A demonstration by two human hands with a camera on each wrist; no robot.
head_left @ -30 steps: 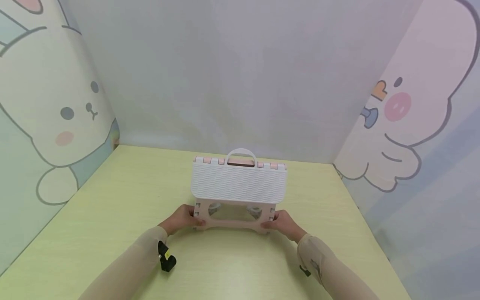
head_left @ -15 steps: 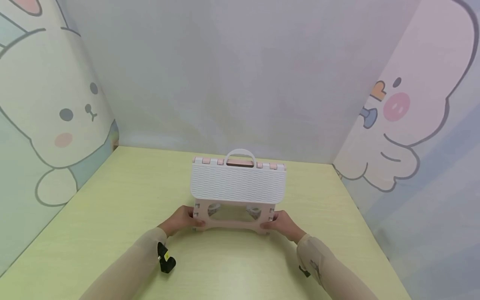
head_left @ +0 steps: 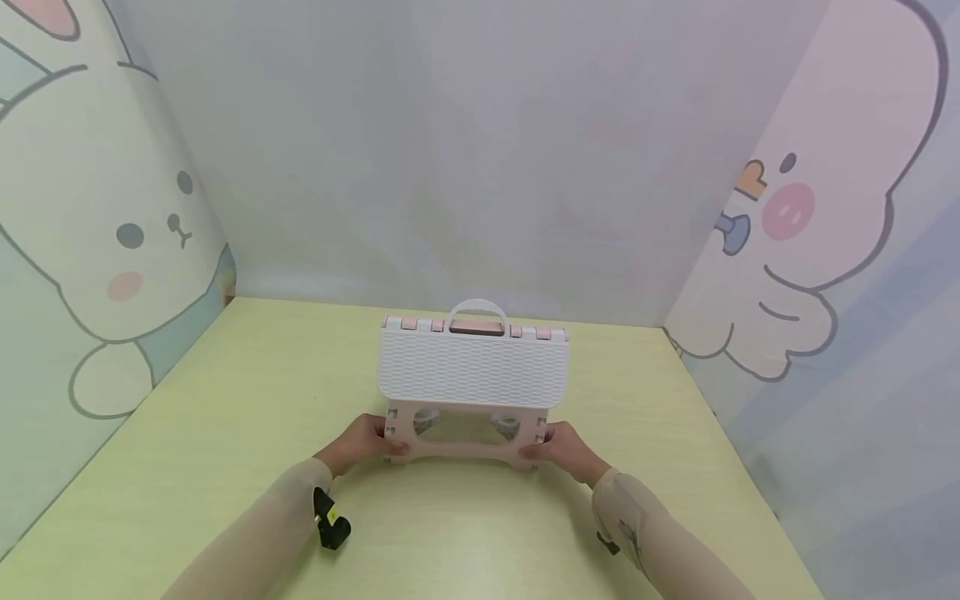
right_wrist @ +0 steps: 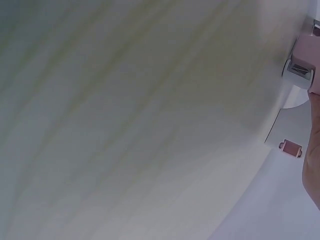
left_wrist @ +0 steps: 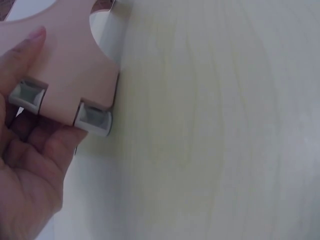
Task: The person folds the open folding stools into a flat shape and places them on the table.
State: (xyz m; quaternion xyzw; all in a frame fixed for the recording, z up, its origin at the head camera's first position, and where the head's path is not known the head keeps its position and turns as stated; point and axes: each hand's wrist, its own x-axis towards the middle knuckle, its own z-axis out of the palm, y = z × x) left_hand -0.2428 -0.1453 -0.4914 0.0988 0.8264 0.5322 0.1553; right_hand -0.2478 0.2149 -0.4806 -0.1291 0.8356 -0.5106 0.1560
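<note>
A pink and white folding step stool (head_left: 472, 367) stands on the table in the head view, its white woven-textured panel facing me and a white carry handle arching over the top. Below that panel shows a pink leg frame with an oval cutout. My left hand (head_left: 360, 442) grips the left side of this frame, thumb across the front. On the opposite side my right hand (head_left: 566, 450) holds the frame the same way. Up close in the left wrist view, the left thumb lies on the pink leg (left_wrist: 75, 65), fingers behind it. Only a sliver of the right hand (right_wrist: 312, 150) appears in the right wrist view.
The pale yellow wooden table (head_left: 247, 375) spreads around the stool on every side. Behind it rises a plain grey wall (head_left: 450, 167). Cartoon-printed walls flank the table, a rabbit (head_left: 112, 208) on the left and a pink-nosed figure (head_left: 825, 167) on the right.
The head view has shifted slightly. Both hands keep their hold on the stool's sides, and the stool has not visibly moved on the table.
</note>
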